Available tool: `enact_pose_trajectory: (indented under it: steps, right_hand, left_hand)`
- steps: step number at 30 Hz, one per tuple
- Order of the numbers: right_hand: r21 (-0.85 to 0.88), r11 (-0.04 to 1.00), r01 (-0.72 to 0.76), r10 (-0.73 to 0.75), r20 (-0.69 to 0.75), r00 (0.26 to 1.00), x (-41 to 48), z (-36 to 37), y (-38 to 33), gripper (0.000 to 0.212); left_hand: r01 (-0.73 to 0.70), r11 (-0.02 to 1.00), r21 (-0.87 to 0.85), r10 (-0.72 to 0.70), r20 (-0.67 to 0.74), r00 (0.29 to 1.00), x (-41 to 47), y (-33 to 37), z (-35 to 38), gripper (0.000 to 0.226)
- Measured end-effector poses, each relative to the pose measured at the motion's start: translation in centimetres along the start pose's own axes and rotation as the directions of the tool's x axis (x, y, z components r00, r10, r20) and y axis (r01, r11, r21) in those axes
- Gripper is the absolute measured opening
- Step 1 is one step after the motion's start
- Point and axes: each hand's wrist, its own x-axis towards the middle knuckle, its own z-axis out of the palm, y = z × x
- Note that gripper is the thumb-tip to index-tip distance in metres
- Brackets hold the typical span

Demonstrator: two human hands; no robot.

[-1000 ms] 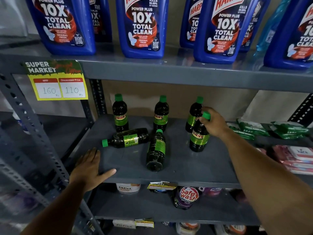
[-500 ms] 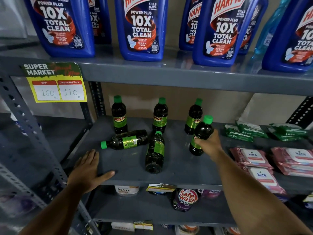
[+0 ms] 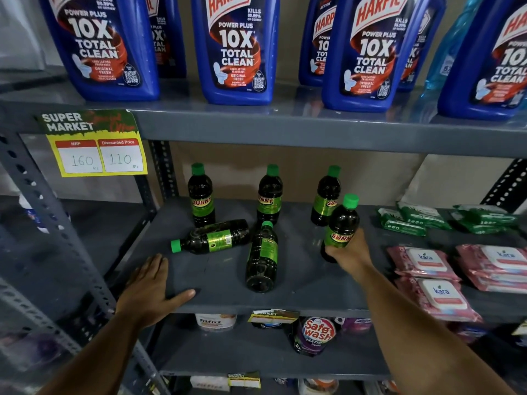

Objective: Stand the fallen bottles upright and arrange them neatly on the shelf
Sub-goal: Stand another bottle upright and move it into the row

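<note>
Grey metal shelf point(image 3: 299, 283), middle tier of a slotted-angle rack; six dark bottles with green caps and green-yellow labels on it.

Right hand point(image 3: 352, 253) wrapped around the lower body of one upright dark bottle point(image 3: 341, 223), fingers closed on it just below the label; bottle stands roughly vertical, cap up, toward the right of the group; whether its base touches the shelf is hidden by the hand.

Left hand point(image 3: 149, 286) lies flat and open, palm down on the shelf's front left corner, thumb spread along the front edge; holds nothing; well apart from the held bottle.

Two bottles lie fallen between the hands: one sideways bottle point(image 3: 212, 237), cap pointing left; one lengthwise bottle point(image 3: 261, 259), cap toward the back, base toward the front edge; their upper ends sit close together.

Three upright bottles along the back: left one point(image 3: 201, 198), middle one point(image 3: 269, 196), right one point(image 3: 325, 199), the last just behind the held bottle.

Pink wipe packs point(image 3: 427, 277) on the shelf right of the right hand; green packs point(image 3: 402, 222) behind them; blue cleaner jugs point(image 3: 236, 49) on the tier above; yellow price tag point(image 3: 97, 146) on that tier's edge.
</note>
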Motion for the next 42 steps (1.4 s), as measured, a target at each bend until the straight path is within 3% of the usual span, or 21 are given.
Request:
enact_pose_trajectory:
  steps: [2,4,6,8,9,11,13,14,16,17,19,22,26,29,32,35,37,40,42]
  right_hand:
    - [0.017,1.0,-0.018,0.018,0.042,0.999,0.1,-0.3,0.0,0.057]
    - [0.07,0.998,-0.006,0.004,0.031,0.999,-0.5,-0.3,0.0,0.092]
    - [-0.023,0.999,0.047,-0.05,-0.154,0.987,-2.3,0.1,-0.3,0.12]
    - [-0.257,0.955,0.146,-0.233,-0.352,0.907,-4.5,0.9,-0.5,0.109]
    - [-0.343,0.919,0.193,-0.325,-0.384,0.864,-5.5,1.6,-0.8,0.099]
    - [-0.403,0.863,0.305,-0.443,-0.312,0.84,-7.0,3.1,-2.0,0.085]
    - [-0.369,0.837,0.405,-0.461,-0.077,0.884,-8.0,5.3,-3.5,0.08]
    - [-0.309,0.863,0.399,-0.401,0.059,0.914,-8.2,6.3,-4.4,0.081]
    - [-0.162,0.958,0.236,-0.197,0.225,0.954,-8.1,8.2,-6.3,0.089]
    - [-0.118,0.986,0.118,-0.085,0.253,0.964,-7.8,9.1,-7.2,0.088]
    - [-0.092,0.995,-0.044,0.069,0.286,0.956,-7.2,10.4,-8.7,0.063]
    - [-0.115,0.983,-0.145,0.177,0.345,0.922,-6.4,11.6,-9.6,0.052]
    - [-0.022,0.963,-0.269,0.262,0.314,0.912,-5.9,12.3,-9.6,0.041]
    - [-0.012,0.963,-0.27,0.265,0.242,0.933,-6.2,12.3,-9.6,0.034]
    - [-0.071,0.984,-0.161,0.168,0.119,0.979,-6.3,12.1,-9.7,0.048]
    - [0.018,0.999,0.027,-0.027,0.007,1.0,-6.2,12.1,-10.0,0.085]
    - [0.078,0.986,0.145,-0.144,-0.022,0.989,-6.3,12.1,-10.1,0.098]
    - [0.14,0.954,0.263,-0.26,-0.045,0.965,-6.6,12.5,-9.3,0.084]
    - [0.165,0.95,0.266,-0.259,-0.065,0.964,-6.7,12.7,-8.7,0.078]
  left_hand:
    - [0.0,1.0,0.001,0.0,0.004,1.0,0.1,-0.1,0.0,0.141]
    - [0.004,1.0,-0.006,-0.004,0.002,1.0,0.1,-0.1,0.1,0.141]
    - [0.008,1.0,-0.006,-0.008,-0.007,1.0,0.2,-0.1,0.2,0.141]
    - [0.009,1.0,-0.002,-0.009,-0.013,1.0,0.2,-0.1,0.2,0.141]
    - [0.009,1.0,-0.001,-0.009,-0.011,1.0,0.2,-0.1,0.2,0.141]
    - [0.005,1.0,-0.021,-0.005,-0.014,1.0,0.2,0.0,0.0,0.142]
    - [0.004,0.998,-0.061,-0.005,-0.015,1.0,0.4,-0.4,-0.3,0.145]
    - [0.002,0.998,-0.069,-0.003,-0.007,1.0,0.5,-0.6,-0.5,0.146]
    - [0.007,0.999,-0.053,-0.006,0.014,1.0,0.7,-0.7,-0.6,0.146]
    - [0.01,0.999,-0.044,-0.009,0.02,1.0,0.8,-0.7,-0.5,0.146]
    - [0.0,0.999,-0.044,0.0,0.009,1.0,0.9,-0.8,-0.4,0.144]
    - [-0.028,0.999,-0.042,0.027,-0.024,0.999,0.8,-0.9,-0.3,0.142]
    - [-0.042,0.998,-0.047,0.039,-0.056,0.998,1.0,-1.1,-0.1,0.141]
    - [-0.044,0.998,-0.048,0.042,-0.051,0.998,1.1,-1.2,0.1,0.14]
    - [-0.047,0.998,-0.034,0.046,-0.026,0.999,1.3,-1.4,0.2,0.139]
    - [-0.043,0.999,-0.022,0.042,-0.026,0.999,1.4,-1.4,0.2,0.14]
    - [-0.041,0.999,-0.017,0.041,-0.03,0.999,1.3,-1.3,0.1,0.141]
    - [-0.03,1.0,-0.003,0.03,-0.024,0.999,1.1,-1.0,-0.1,0.142]
    - [-0.027,1.0,0.009,0.027,-0.007,1.0,1.0,-0.9,-0.2,0.142]
